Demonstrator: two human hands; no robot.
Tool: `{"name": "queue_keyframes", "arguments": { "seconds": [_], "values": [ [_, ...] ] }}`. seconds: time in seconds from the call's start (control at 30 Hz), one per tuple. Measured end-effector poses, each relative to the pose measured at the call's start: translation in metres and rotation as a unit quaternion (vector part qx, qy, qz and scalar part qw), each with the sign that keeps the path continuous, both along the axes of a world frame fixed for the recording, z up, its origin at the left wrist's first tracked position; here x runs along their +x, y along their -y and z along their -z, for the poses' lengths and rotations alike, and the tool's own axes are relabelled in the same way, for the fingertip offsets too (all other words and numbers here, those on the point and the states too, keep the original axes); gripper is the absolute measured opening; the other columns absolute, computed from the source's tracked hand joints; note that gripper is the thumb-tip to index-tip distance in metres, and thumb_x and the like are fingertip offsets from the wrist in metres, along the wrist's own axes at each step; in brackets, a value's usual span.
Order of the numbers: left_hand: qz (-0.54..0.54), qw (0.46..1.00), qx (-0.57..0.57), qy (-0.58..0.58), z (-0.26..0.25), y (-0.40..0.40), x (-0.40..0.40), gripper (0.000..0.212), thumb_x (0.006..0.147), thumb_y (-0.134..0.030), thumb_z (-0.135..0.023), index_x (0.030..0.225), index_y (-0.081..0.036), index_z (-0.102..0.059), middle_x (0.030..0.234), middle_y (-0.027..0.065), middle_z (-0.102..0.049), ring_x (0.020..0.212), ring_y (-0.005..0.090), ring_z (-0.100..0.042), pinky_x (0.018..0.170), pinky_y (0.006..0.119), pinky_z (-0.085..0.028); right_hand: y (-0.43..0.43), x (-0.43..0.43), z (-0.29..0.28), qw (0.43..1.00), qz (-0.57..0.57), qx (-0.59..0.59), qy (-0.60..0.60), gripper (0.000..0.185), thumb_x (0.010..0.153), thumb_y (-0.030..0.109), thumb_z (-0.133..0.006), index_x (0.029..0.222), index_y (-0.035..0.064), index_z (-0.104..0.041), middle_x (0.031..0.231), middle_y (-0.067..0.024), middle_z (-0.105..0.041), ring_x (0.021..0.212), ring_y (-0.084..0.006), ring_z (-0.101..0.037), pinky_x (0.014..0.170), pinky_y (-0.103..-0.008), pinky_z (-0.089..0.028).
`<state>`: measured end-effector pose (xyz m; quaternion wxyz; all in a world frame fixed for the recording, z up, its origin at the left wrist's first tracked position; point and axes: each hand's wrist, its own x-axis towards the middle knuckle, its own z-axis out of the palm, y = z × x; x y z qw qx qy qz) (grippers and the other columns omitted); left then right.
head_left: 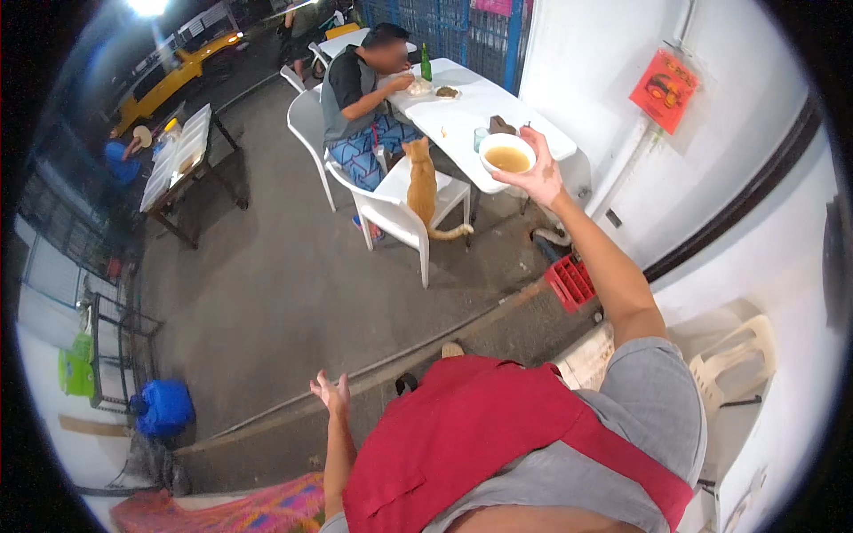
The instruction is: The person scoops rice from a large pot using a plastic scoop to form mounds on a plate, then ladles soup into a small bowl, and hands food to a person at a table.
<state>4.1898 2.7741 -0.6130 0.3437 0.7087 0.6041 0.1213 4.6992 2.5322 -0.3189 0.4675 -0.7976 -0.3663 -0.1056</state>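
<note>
My right hand (536, 172) grips a small white bowl (490, 166) of light brown broth (508, 158) by its rim and side, raised in front of me. Behind the bowl, in the picture, lies the near end of a white table (540, 133), with a clear drinking glass (480, 138) and a dark brown object (501, 125) beside it. Held out low at my left, my left hand (331, 392) has its fingers apart and nothing in it. A red apron (460, 426) covers my front.
A seated person (360, 86) eats at the table's far side. An orange cat (421, 180) sits on a white plastic chair (393, 216). A red crate (570, 283) stands by the wall at right. A raised concrete edge (373, 370) crosses the floor before me. A blue jerrycan (165, 408) is at left.
</note>
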Motion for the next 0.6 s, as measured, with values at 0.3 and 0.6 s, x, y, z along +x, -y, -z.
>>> {"name": "queue_keyframes", "arguments": {
  "seconds": [0.3, 0.6],
  "values": [
    [-0.019, 0.991, -0.095, -0.095, 0.081, -0.122, 0.17, 0.078, 0.075, -0.031, -0.076, 0.138, -0.011, -0.034, 0.147, 0.0301, -0.01, 0.131, 0.0456, -0.032, 0.104, 0.046, -0.038, -0.134, 0.167, 0.09, 0.998, 0.061, -0.023, 0.024, 0.099, 0.059, 0.038, -0.088, 0.134, 0.0021, -0.034, 0.133, -0.02, -0.045, 0.127, -0.0326, -0.044, 0.105, -0.0409, -0.037],
    [0.073, 0.989, 0.076, 0.104, 0.1, -0.291, 0.408, 0.064, 0.092, -0.041, -0.056, 0.141, -0.008, -0.031, 0.149, 0.0245, -0.008, 0.133, 0.0438, -0.029, 0.106, 0.049, -0.033, -0.28, 0.337, 0.188, 0.993, 0.115, 0.017, 0.019, 0.098, 0.059, 0.043, -0.086, 0.134, 0.0048, -0.034, 0.132, -0.02, -0.047, 0.126, -0.0331, -0.045, 0.105, -0.0393, -0.038]
  ]
}}
